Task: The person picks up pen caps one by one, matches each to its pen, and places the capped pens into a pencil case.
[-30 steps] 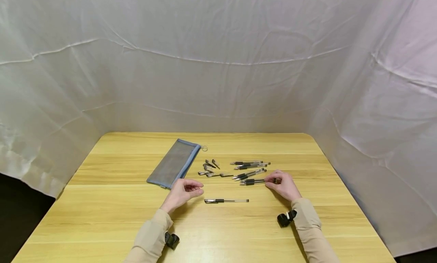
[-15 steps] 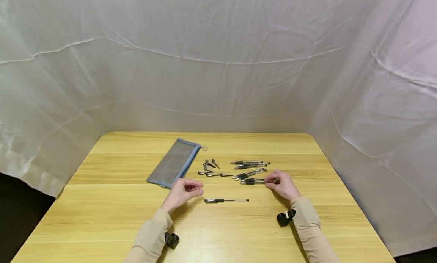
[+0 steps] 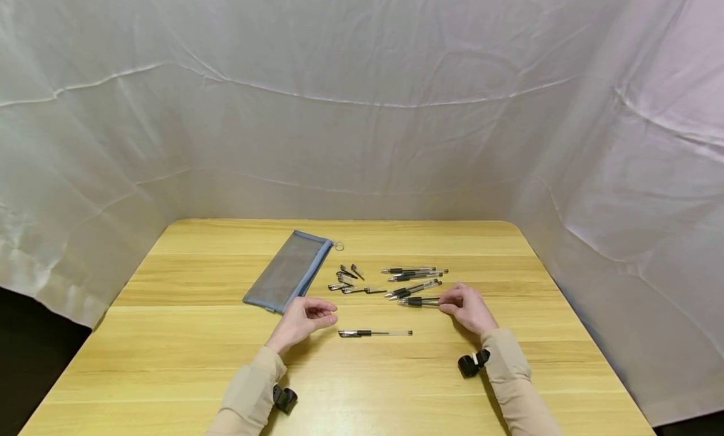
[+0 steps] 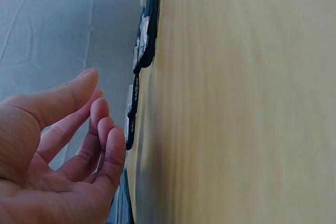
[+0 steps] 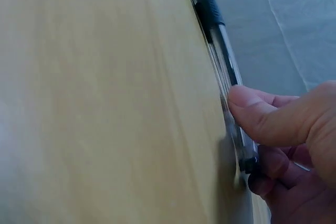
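In the head view, my right hand point(image 3: 466, 307) pinches the rear end of an uncapped gel pen point(image 3: 420, 301) lying in the nearest part of the pen group. The right wrist view has my thumb point(image 5: 257, 111) across its clear barrel, close to the dark end. A second pen seems to lie against it; whether I grip both is hard to tell. My left hand point(image 3: 305, 321) holds nothing, its fingers loosely bent above the table. Just right of it lies a single gel pen point(image 3: 375, 333) with its cap on the tip end.
Several more uncapped pens point(image 3: 413, 289) lie beyond my right hand. Loose black pen caps point(image 3: 353, 289) are scattered left of them. A blue-edged mesh zip pouch point(image 3: 288, 272) lies behind my left hand on the wooden table point(image 3: 362, 392). Pale curtains point(image 3: 362, 141) surround the table.
My right hand has shifted only very slightly at the pen's end. The left hand, the capped pen and the pouch stay where they were.
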A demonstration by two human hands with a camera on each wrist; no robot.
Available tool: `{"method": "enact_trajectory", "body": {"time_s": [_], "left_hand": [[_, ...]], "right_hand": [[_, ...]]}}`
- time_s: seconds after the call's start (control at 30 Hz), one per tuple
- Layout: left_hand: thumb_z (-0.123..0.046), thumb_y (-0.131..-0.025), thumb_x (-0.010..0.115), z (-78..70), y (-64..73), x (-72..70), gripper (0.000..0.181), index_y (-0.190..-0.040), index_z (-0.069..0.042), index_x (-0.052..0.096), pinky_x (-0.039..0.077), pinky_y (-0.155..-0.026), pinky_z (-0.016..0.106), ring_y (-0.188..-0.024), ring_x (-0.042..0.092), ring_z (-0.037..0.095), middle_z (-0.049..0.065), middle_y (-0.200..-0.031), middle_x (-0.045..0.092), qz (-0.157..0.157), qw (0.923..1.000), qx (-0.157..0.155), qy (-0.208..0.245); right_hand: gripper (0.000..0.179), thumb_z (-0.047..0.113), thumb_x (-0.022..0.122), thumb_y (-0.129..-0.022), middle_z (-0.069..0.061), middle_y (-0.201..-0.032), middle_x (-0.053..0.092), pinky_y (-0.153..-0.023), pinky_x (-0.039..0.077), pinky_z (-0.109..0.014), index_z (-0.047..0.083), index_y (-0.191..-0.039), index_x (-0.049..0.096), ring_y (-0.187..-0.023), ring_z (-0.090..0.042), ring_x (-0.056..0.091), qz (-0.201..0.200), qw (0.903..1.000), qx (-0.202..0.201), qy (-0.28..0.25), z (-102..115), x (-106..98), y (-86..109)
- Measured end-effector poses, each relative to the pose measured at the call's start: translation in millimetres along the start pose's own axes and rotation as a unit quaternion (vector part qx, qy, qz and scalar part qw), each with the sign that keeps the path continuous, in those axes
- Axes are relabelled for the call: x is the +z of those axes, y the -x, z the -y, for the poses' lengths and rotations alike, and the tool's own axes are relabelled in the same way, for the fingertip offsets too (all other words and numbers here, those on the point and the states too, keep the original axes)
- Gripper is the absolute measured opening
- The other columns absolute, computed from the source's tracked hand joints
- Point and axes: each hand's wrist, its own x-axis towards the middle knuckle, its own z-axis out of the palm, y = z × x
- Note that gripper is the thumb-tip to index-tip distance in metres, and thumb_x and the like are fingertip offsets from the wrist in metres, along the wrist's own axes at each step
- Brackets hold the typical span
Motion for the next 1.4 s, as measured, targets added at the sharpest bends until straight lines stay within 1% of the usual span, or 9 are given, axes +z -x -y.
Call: {"method": "enact_trajectory", "body": {"time_s": [0.27, 0.4, 0.57, 0.7, 0.9, 1.03, 1.17, 1.3, 1.4], "left_hand": [[-0.007, -0.086, 0.078, -1.4, 0.7, 0.6, 0.027, -0.106, 0.009, 0.073, 0.052, -0.07, 0.018, -0.08, 0.065, 0.013, 0.022, -0.096, 0.074, -0.003, 0.9999, -0.01, 0.014], [-0.007, -0.086, 0.078, -1.9, 0.2, 0.4, 0.027, -0.107, 0.009, 0.073, 0.053, -0.07, 0.018, -0.081, 0.065, 0.013, 0.022, -0.097, 0.074, -0.003, 0.9998, -0.011, 0.015], [-0.007, -0.086, 0.078, -2.3, -1.8, 1.3, 0.027, -0.108, 0.009, 0.072, 0.053, -0.071, 0.018, -0.081, 0.065, 0.013, 0.021, -0.096, 0.074, 0.002, 0.9999, -0.011, 0.003], [-0.009, -0.088, 0.077, -3.6, -6.6, 3.3, 0.027, -0.109, 0.007, 0.072, 0.053, -0.072, 0.019, -0.081, 0.065, 0.012, 0.019, -0.097, 0.074, 0.006, 0.9997, -0.012, -0.019], [-0.009, -0.088, 0.076, -7.0, -19.8, 12.0, 0.024, -0.108, 0.004, 0.074, 0.051, -0.071, 0.019, -0.078, 0.062, 0.009, 0.015, -0.094, 0.074, -0.002, 0.9989, -0.021, -0.041], [-0.008, -0.087, 0.077, -9.4, -31.9, 21.2, 0.021, -0.105, 0.003, 0.075, 0.05, -0.069, 0.019, -0.076, 0.06, 0.008, 0.013, -0.091, 0.073, -0.005, 0.9979, -0.022, -0.06], [-0.008, -0.086, 0.078, -13.2, -45.9, 29.6, 0.018, -0.102, 0.001, 0.075, 0.05, -0.07, 0.02, -0.077, 0.06, 0.01, 0.01, -0.09, 0.073, -0.01, 0.9959, -0.025, -0.086], [-0.009, -0.086, 0.079, -18.5, -59.5, 35.4, 0.018, -0.103, -0.002, 0.076, 0.049, -0.069, 0.022, -0.076, 0.059, 0.011, 0.007, -0.088, 0.072, -0.014, 0.9933, -0.026, -0.112], [-0.01, -0.087, 0.078, -23.1, -68.7, 38.8, 0.018, -0.103, -0.004, 0.077, 0.048, -0.068, 0.024, -0.073, 0.057, 0.011, 0.005, -0.086, 0.07, -0.008, 0.9915, -0.024, -0.128]], "right_hand": [[0.009, 0.0, 0.077, -0.082, -0.007, -0.09, 0.068, -0.078, 0.05, -0.026, 0.006, -0.088, 0.078, -0.086, -0.018, 0.061, -0.022, 0.9993, -0.028, -0.005, 12, 9, 5.4], [0.008, 0.001, 0.075, -0.084, -0.005, -0.091, 0.068, -0.082, 0.051, -0.028, 0.007, -0.09, 0.076, -0.089, -0.019, 0.062, -0.027, 0.9991, -0.029, -0.013, 19, 13, 5.4], [0.009, 0.0, 0.073, -0.086, -0.007, -0.096, 0.07, -0.09, 0.052, -0.035, 0.006, -0.093, 0.075, -0.095, -0.025, 0.064, -0.022, 0.9991, -0.02, -0.029, 26, 17, 4.7], [0.011, -0.001, 0.072, -0.086, -0.008, -0.099, 0.069, -0.09, 0.053, -0.033, 0.004, -0.095, 0.075, -0.096, -0.027, 0.064, -0.016, 0.9987, -0.017, -0.046, 29, 19, 4.3], [0.009, 0.0, 0.071, -0.088, -0.007, -0.099, 0.067, -0.085, 0.051, -0.028, 0.006, -0.095, 0.074, -0.095, -0.022, 0.062, -0.009, 0.9985, -0.012, -0.053, 29, 22, 4.9], [0.009, 0.001, 0.07, -0.089, -0.006, -0.099, 0.067, -0.082, 0.049, -0.026, 0.007, -0.095, 0.073, -0.092, -0.018, 0.06, -0.012, 0.9985, -0.004, -0.053, 29, 22, 5.6], [0.007, 0.002, 0.07, -0.09, -0.007, -0.098, 0.067, -0.078, 0.047, -0.023, 0.006, -0.096, 0.073, -0.088, -0.014, 0.057, -0.015, 0.9975, 0.011, -0.068, 31, 21, 7.0], [0.008, 0.002, 0.07, -0.091, -0.01, -0.1, 0.068, -0.079, 0.049, -0.022, 0.004, -0.098, 0.073, -0.088, -0.013, 0.059, -0.02, 0.9962, 0.029, -0.079, 32, 20, 8.4], [0.01, 0.003, 0.069, -0.091, -0.012, -0.104, 0.069, -0.08, 0.051, -0.023, 0.003, -0.101, 0.073, -0.09, -0.016, 0.062, -0.028, 0.9955, 0.045, -0.079, 32, 20, 9.0]]}}
